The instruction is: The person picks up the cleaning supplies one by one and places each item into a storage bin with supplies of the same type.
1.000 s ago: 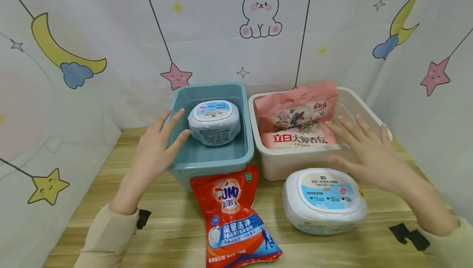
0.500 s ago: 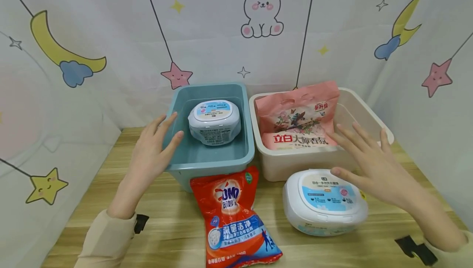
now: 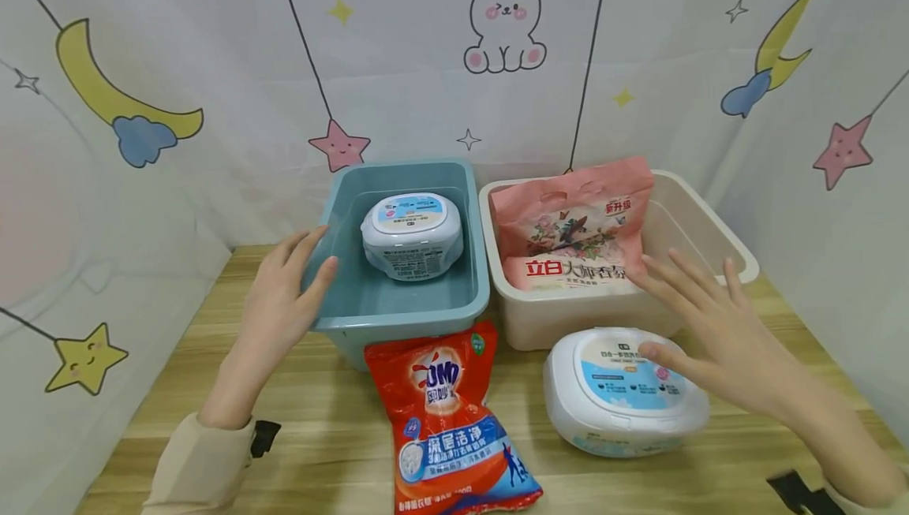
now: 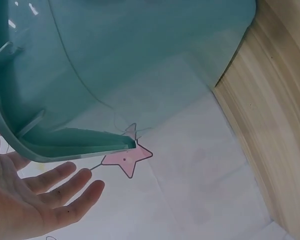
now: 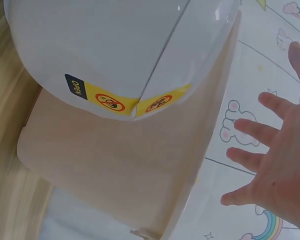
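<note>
My left hand (image 3: 282, 286), fingers spread and relaxed, is at the left rim of a blue-green plastic basin (image 3: 398, 318). In the left wrist view its fingers (image 4: 65, 192) lie just outside that rim. Inside the basin sits a white lidded tub (image 3: 412, 235) with a blue label. My right hand (image 3: 717, 334) hovers with fingers spread, holding nothing, over the front of a cream basin (image 3: 589, 314) and the edge of a second white tub (image 3: 625, 393) on the table. A pink bag of detergent (image 3: 571, 231) stands in the cream basin. The right wrist view shows the second tub's yellow "OPEN" seal (image 5: 110, 100).
A red bag of OMO detergent (image 3: 447, 420) lies in front of the blue-green basin, its top against the basin's front. The wood-grain table (image 3: 319, 436) ends at a white patterned curtain (image 3: 419, 50) behind and at both sides.
Both hands have drawn back a little toward the person. The left has shifted from over the basin's inside to its left rim. The tubs, bags and basins stay put.
</note>
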Tool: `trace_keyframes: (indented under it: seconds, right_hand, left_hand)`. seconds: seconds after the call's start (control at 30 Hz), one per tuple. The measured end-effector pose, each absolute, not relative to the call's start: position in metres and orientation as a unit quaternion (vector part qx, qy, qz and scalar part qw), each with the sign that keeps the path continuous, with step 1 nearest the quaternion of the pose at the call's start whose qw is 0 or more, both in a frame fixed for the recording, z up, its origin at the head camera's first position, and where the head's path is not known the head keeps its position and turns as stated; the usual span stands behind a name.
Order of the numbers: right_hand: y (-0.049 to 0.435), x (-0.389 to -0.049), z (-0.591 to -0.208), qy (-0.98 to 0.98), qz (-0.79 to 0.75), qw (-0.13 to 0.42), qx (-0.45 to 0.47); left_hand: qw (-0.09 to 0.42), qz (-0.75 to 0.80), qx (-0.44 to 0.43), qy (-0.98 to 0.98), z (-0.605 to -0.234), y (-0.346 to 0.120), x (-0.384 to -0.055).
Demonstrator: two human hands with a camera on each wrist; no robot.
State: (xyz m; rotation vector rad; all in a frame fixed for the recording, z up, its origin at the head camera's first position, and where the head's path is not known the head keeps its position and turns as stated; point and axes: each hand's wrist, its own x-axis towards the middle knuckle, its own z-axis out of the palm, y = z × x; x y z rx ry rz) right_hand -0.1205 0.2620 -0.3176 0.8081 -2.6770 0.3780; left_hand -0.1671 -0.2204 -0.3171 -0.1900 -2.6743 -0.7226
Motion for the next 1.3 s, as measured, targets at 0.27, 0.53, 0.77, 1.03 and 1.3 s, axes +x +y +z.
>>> trace_keyframes:
  seconds: [0.27,0.53,0.77,1.03,1.3]
  right_hand:
    - [0.262,-0.117,-0.321,-0.929,0.141,0.157,0.302]
    - [0.261,-0.113,-0.324,-0.924,0.141,0.151,0.322]
    - [0.261,-0.11,-0.328,-0.915,0.148,0.15,0.344]
    - [0.259,-0.105,-0.334,-0.914,0.145,0.147,0.351]
    - [0.259,-0.102,-0.337,-0.905,0.141,0.154,0.37]
  left_hand:
    - [0.188,-0.278,-0.067,-0.94,-0.319,-0.225,-0.166]
    - [0.171,-0.3,-0.06,-0.936,-0.323,-0.23,-0.166]
    - [0.147,-0.317,-0.049,-0.936,-0.325,-0.234,-0.166]
    - [0.129,-0.329,-0.032,-0.935,-0.326,-0.24,-0.163]
    - [0.12,-0.344,-0.035,-0.93,-0.327,-0.244,-0.163]
